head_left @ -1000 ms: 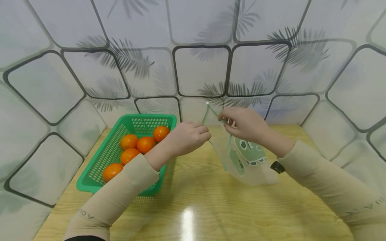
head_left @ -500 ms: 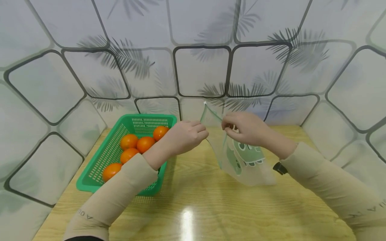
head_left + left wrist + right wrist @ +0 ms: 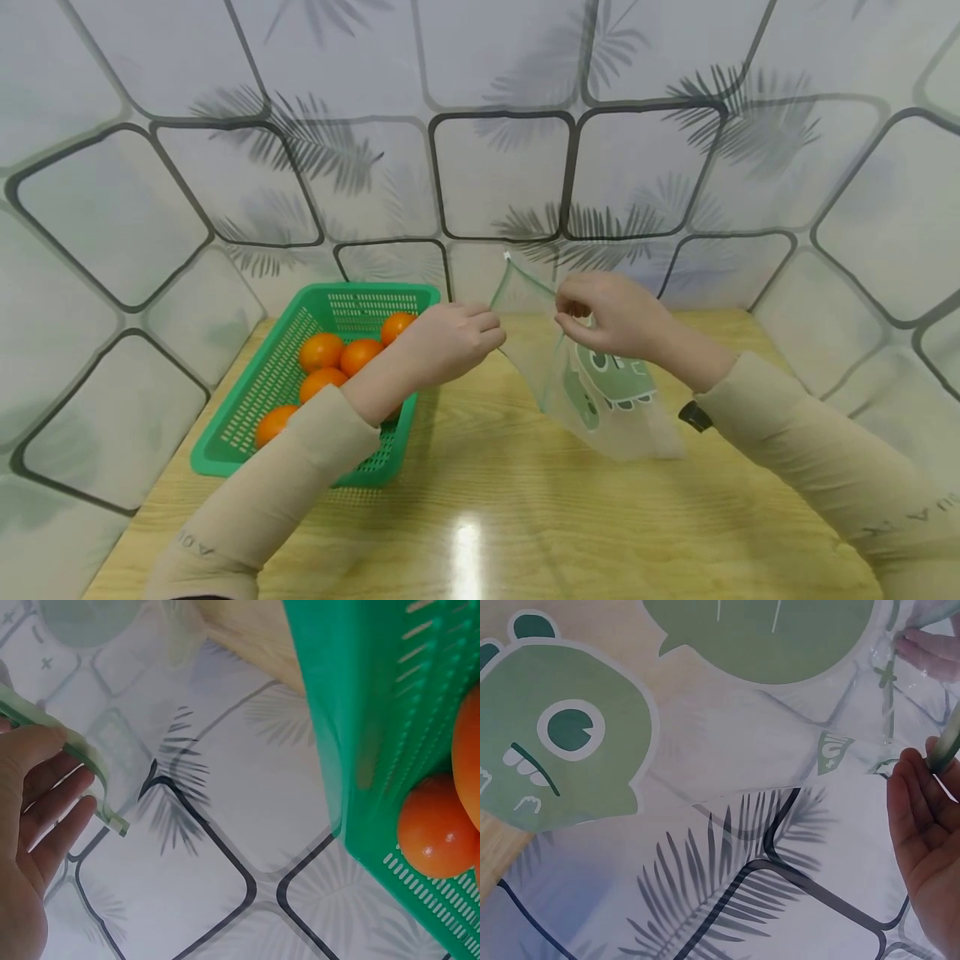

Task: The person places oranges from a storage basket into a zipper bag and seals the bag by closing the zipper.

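Observation:
A translucent zip bag (image 3: 555,387) with a green cartoon dinosaur print (image 3: 621,377) hangs between both hands, its lower part close over the table. My left hand (image 3: 465,340) pinches one side of the green-edged mouth. On the opposite side, my right hand (image 3: 611,312) pinches the other green strip (image 3: 949,742) between thumb and fingers. The mouth is spread apart, with a white slider (image 3: 507,255) at its far corner. In the left wrist view, the left thumb (image 3: 37,742) lies over the green strip (image 3: 86,754). No contents show through the bag.
A green slotted basket (image 3: 307,312) holding several oranges (image 3: 322,352) stands on the left, partly beneath my left forearm. The wooden table (image 3: 480,500) meets patterned walls (image 3: 498,179) at the back and sides. A small black object (image 3: 695,416) shows beside my right sleeve.
My left hand has moved a little left, drawing its side of the bag with it. My right hand has shifted slightly right, and the bag's mouth has widened.

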A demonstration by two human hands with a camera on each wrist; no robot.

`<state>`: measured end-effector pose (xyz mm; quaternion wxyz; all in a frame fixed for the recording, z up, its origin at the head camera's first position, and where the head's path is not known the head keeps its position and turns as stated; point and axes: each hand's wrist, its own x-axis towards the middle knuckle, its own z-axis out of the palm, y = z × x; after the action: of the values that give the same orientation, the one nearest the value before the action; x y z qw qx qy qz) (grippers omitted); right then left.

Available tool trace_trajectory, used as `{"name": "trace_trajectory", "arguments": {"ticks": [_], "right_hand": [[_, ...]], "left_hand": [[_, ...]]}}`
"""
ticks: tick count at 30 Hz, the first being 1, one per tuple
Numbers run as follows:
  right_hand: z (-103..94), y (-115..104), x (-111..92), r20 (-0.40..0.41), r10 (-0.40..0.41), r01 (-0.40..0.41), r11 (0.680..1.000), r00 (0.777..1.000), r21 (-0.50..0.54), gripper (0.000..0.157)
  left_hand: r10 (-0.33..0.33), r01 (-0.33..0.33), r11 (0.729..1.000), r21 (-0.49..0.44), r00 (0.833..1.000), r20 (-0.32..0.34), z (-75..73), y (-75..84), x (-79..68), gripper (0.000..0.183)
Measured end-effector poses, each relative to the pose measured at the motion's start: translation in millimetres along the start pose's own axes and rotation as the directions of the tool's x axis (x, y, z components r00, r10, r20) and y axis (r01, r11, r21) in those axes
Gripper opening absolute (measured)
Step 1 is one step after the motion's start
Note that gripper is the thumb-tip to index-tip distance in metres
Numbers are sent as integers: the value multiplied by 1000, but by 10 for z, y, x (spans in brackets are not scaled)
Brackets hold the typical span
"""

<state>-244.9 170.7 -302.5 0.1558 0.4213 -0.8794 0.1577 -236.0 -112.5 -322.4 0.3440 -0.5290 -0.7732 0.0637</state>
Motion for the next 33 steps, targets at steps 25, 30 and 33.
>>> {"name": "trace_trajectory", "arguments": {"ticks": [25, 30, 33], "right_hand": [[-6, 108, 1, -65, -76, 77, 997, 995, 9, 9], [26, 122, -5, -112, -105, 104, 994, 988, -16, 13], [48, 121, -4, -139, -131, 127, 991, 982, -36, 16]], "left_hand": [[-13, 17, 999, -47, 995, 97, -58, -50, -201, 19], [-14, 17, 999, -30, 995, 97, -100, -46, -233, 16], [-19, 23, 999, -33, 995, 97, -116, -51, -246, 16]]}}
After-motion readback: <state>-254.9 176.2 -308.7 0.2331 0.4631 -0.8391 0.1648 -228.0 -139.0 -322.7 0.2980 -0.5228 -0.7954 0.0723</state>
